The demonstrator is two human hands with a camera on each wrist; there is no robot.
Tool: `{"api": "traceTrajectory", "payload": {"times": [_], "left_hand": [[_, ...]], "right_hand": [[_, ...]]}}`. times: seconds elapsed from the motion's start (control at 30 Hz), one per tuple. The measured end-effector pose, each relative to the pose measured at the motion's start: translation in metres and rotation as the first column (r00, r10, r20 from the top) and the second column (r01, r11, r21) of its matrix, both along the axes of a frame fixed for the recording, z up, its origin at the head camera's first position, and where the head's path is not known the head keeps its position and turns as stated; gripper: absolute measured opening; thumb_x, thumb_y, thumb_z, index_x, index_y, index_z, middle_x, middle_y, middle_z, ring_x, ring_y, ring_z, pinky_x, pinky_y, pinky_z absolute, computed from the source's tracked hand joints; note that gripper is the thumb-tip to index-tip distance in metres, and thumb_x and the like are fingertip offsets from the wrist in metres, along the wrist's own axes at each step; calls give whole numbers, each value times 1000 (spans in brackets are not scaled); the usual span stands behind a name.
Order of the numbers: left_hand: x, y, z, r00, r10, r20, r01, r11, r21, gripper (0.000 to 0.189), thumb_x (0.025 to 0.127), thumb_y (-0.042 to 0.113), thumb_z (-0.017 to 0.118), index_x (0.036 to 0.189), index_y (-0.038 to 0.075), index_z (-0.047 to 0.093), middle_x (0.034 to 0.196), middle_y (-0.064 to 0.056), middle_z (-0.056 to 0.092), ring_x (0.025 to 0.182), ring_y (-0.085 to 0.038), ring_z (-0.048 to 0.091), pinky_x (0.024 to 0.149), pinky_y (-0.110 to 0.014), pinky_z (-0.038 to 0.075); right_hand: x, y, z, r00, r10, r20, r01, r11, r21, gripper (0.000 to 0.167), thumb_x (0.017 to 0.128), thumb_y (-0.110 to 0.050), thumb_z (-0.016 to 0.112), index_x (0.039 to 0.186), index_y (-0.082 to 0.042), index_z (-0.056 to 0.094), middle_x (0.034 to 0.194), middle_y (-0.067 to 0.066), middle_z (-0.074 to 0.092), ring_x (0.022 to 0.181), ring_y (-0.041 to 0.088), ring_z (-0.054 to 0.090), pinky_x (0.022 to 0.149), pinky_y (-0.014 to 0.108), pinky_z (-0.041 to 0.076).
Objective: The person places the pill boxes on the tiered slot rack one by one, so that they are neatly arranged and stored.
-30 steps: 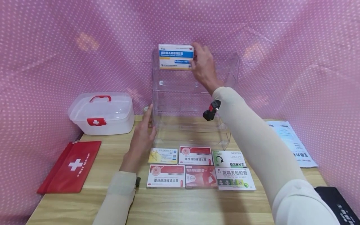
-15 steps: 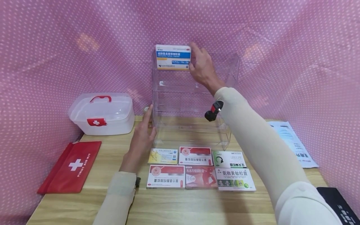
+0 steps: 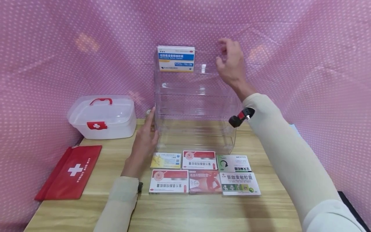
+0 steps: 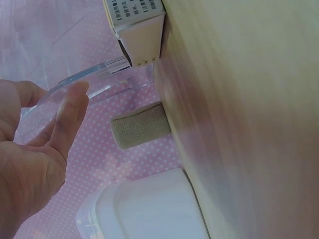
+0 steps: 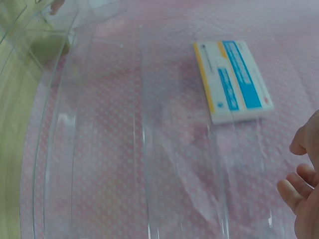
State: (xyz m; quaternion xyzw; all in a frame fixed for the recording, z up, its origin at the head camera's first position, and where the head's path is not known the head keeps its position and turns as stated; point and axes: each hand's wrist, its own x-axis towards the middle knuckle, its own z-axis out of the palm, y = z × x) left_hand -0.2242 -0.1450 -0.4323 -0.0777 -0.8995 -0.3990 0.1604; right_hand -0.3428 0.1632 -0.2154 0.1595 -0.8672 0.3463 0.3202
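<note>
A white, blue and yellow medicine box [image 3: 176, 59] stands in the top tier of a clear acrylic display rack [image 3: 197, 111], at its left end. My right hand [image 3: 232, 62] is off to the right of that box, fingers loosely bent and holding nothing; a gap separates them in the right wrist view, where the medicine box [image 5: 233, 82] also shows. My left hand [image 3: 143, 140] rests along the rack's left side with its fingers extended. In the left wrist view the left hand [image 4: 45, 144] has its fingers by the rack's clear edge.
Several medicine boxes [image 3: 205, 182] lie in two rows before the rack. Left of it stand a white lidded first aid box [image 3: 102, 119] and a red first aid pouch [image 3: 72, 174]. A tan bandage roll [image 4: 141, 125] stands behind my left hand. A pink dotted cloth [image 3: 185, 22] hangs behind.
The medicine box shifted left along the top tier with my right hand at its edge. My right hand then let go and moved away right. The left hand stayed at the rack's side.
</note>
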Motion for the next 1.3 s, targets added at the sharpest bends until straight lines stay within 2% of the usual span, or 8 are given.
{"api": "traceTrajectory", "payload": {"times": [0.3,0.6,0.73,0.87,0.97,1.07,1.13,1.3], "left_hand": [[-2,1,-1,1000,11,-22,-12,1000,-20,104,104,1,63,170,52,3,158,-22,56,131,-42,66,114,-59,56],[-3,1,0,1000,6,-28,-6,1000,-15,107,102,-1,64,170,54,3,160,-21,55,132,-41,65,115,-58,56],[-2,0,0,1000,16,-19,-17,1000,-23,107,103,0,64,169,54,1,163,-20,52,135,-40,63,117,-58,55],[-2,2,-2,1000,4,-1,-4,1000,-4,107,103,0,64,169,56,1,167,-17,48,139,-40,61,119,-58,53],[-2,3,-2,1000,-2,-1,2,1000,9,108,103,-1,64,168,56,0,170,-14,45,141,-38,60,120,-57,53],[-2,3,-2,1000,-2,-2,3,1000,14,109,103,-1,65,168,57,1,172,-12,43,142,-37,60,120,-55,53],[-2,3,-2,1000,-2,3,2,1000,13,109,103,-1,65,168,58,0,172,-11,42,143,-37,59,121,-55,52],[-2,2,-1,1000,2,8,-2,1000,-1,107,103,0,64,168,57,-1,171,-13,44,143,-37,59,121,-56,51]], "right_hand": [[25,71,-24,989,-89,120,110,977,-182,35,101,-6,60,136,-2,64,117,5,67,102,5,59,98,24,56],[67,139,-114,926,-126,357,161,984,-70,36,108,-21,58,132,5,65,121,21,68,100,10,56,93,26,49],[88,153,-156,850,-62,522,77,997,-7,43,113,-27,53,136,8,61,123,28,67,107,30,64,87,24,51],[110,164,-189,709,0,705,-14,1000,15,52,116,-34,45,141,9,57,123,31,66,107,40,68,81,28,55],[125,169,-211,589,40,807,-69,998,1,52,117,-37,43,139,8,57,110,22,67,96,29,66,75,28,52],[139,172,-226,507,74,859,-93,995,-31,50,116,-37,45,137,7,59,99,11,63,87,21,58,72,28,49],[147,173,-232,488,93,868,-112,993,-43,49,116,-36,47,139,6,59,100,9,60,88,21,54,72,29,47],[160,174,-238,526,152,837,-222,974,-38,48,111,-30,60,143,6,60,116,14,66,101,20,57,82,26,49]]}}
